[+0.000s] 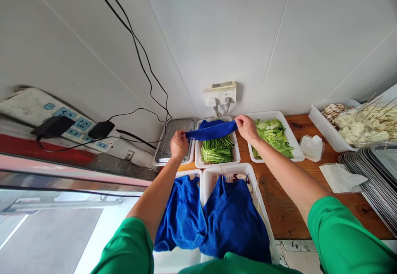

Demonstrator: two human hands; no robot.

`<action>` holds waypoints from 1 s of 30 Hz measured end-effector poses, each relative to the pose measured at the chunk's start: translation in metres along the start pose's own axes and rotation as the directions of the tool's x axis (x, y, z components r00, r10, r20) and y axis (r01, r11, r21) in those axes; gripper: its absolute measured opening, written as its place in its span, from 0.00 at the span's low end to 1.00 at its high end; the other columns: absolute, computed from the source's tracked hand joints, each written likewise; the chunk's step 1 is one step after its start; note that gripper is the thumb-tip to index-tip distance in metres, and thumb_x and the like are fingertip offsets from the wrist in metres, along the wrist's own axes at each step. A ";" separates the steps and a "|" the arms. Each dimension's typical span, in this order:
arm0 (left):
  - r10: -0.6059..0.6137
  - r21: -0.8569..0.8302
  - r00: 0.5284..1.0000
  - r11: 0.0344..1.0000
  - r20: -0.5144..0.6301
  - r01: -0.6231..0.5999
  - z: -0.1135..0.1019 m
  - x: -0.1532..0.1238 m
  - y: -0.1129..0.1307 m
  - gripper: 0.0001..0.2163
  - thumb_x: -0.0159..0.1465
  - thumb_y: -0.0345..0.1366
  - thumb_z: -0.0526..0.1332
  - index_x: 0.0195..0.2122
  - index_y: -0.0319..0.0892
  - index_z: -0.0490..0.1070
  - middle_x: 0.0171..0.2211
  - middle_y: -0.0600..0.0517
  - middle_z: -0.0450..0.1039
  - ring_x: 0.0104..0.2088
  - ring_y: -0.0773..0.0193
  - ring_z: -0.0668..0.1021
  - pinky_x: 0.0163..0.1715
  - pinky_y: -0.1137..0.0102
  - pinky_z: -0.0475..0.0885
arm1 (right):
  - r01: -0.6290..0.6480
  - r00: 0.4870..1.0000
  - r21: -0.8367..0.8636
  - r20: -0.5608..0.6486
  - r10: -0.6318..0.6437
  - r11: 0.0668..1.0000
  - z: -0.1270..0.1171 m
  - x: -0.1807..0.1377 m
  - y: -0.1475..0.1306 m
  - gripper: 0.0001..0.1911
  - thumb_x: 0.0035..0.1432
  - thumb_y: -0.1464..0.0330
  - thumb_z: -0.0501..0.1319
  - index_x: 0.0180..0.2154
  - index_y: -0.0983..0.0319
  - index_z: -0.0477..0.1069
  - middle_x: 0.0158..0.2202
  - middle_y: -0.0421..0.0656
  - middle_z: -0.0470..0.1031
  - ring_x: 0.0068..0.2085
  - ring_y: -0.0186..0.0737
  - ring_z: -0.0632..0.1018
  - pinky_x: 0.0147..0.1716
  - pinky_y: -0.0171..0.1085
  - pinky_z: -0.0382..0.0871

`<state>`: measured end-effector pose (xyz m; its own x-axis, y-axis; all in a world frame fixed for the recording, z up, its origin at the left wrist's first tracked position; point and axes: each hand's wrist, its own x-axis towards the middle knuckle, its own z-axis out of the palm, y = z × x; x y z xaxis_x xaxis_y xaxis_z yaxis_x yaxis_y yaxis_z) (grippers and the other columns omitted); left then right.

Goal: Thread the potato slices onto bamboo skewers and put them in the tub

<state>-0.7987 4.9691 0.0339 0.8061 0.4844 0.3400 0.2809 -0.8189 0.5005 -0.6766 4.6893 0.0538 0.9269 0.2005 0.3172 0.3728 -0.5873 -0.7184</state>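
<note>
A blue cloth is stretched between my two hands over a white tray of cut green stalks. My left hand pinches its left end, and my right hand grips the right end. Part of the cloth hides the far stalks. Nearer to me, two more blue cloths, one on the left and one on the right, drape over white trays with skewer sticks poking out. Right of my right hand sits a tray of leafy lettuce.
A metal-lidded tray stands at the back left. To the right are tissue packs, stacked metal trays and a tub of skewered food. Cables hang along the wall near a power strip.
</note>
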 end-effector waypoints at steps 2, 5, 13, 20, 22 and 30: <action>0.047 0.056 0.997 0.997 0.055 -0.051 0.000 -0.015 -0.007 0.11 0.63 0.33 0.50 0.42 0.40 0.69 0.35 0.46 0.75 0.36 0.60 0.76 0.38 0.67 0.70 | 0.023 0.999 0.008 0.049 -0.023 1.000 -0.004 -0.018 0.007 0.11 0.57 0.73 0.54 0.34 0.63 0.75 0.33 0.43 0.77 0.34 0.37 0.74 0.38 0.35 0.65; 0.199 0.083 0.961 0.972 0.192 -0.218 0.008 -0.048 -0.028 0.12 0.63 0.32 0.49 0.42 0.40 0.69 0.37 0.45 0.74 0.39 0.59 0.76 0.42 0.65 0.71 | 0.088 0.986 -0.022 0.143 -0.084 0.996 -0.003 -0.058 0.029 0.10 0.57 0.75 0.53 0.33 0.63 0.74 0.33 0.42 0.76 0.35 0.35 0.74 0.38 0.32 0.64; 0.394 0.130 0.795 0.856 0.461 -0.500 0.021 -0.097 -0.082 0.17 0.59 0.26 0.50 0.46 0.41 0.73 0.45 0.43 0.71 0.45 0.58 0.74 0.47 0.63 0.69 | 0.156 0.919 -0.212 0.388 -0.064 0.965 -0.002 -0.156 0.075 0.15 0.60 0.75 0.51 0.41 0.62 0.75 0.37 0.45 0.72 0.38 0.36 0.74 0.41 0.34 0.67; 0.118 0.451 0.863 0.813 0.491 -0.368 -0.007 -0.064 -0.097 0.12 0.63 0.37 0.57 0.46 0.43 0.74 0.44 0.45 0.74 0.46 0.55 0.73 0.47 0.63 0.65 | 0.112 0.993 -0.108 -0.020 -0.115 0.988 -0.039 -0.250 0.085 0.15 0.63 0.71 0.50 0.46 0.59 0.72 0.45 0.48 0.71 0.45 0.42 0.74 0.47 0.42 0.70; 0.141 0.451 0.837 0.788 0.529 -0.418 -0.005 -0.060 -0.097 0.12 0.63 0.39 0.57 0.46 0.43 0.73 0.43 0.45 0.74 0.46 0.55 0.73 0.47 0.63 0.64 | 0.077 0.990 -0.091 -0.111 -0.087 0.993 -0.045 -0.277 0.086 0.15 0.62 0.71 0.51 0.48 0.58 0.71 0.46 0.48 0.70 0.46 0.43 0.74 0.48 0.43 0.70; 0.184 0.484 0.741 0.653 0.645 -0.583 0.012 -0.070 -0.089 0.14 0.65 0.30 0.49 0.40 0.37 0.75 0.38 0.42 0.75 0.43 0.54 0.74 0.45 0.62 0.64 | 0.013 0.997 -0.080 -0.076 -0.019 0.997 -0.033 -0.344 0.077 0.16 0.62 0.71 0.52 0.50 0.57 0.68 0.47 0.49 0.69 0.46 0.45 0.75 0.45 0.44 0.73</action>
<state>-0.8743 5.0047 -0.0440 0.9854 0.0097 -0.1698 -0.0348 -0.9658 -0.2568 -0.9677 4.5491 -0.0901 0.9137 0.1514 0.3772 0.3804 -0.6453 -0.6625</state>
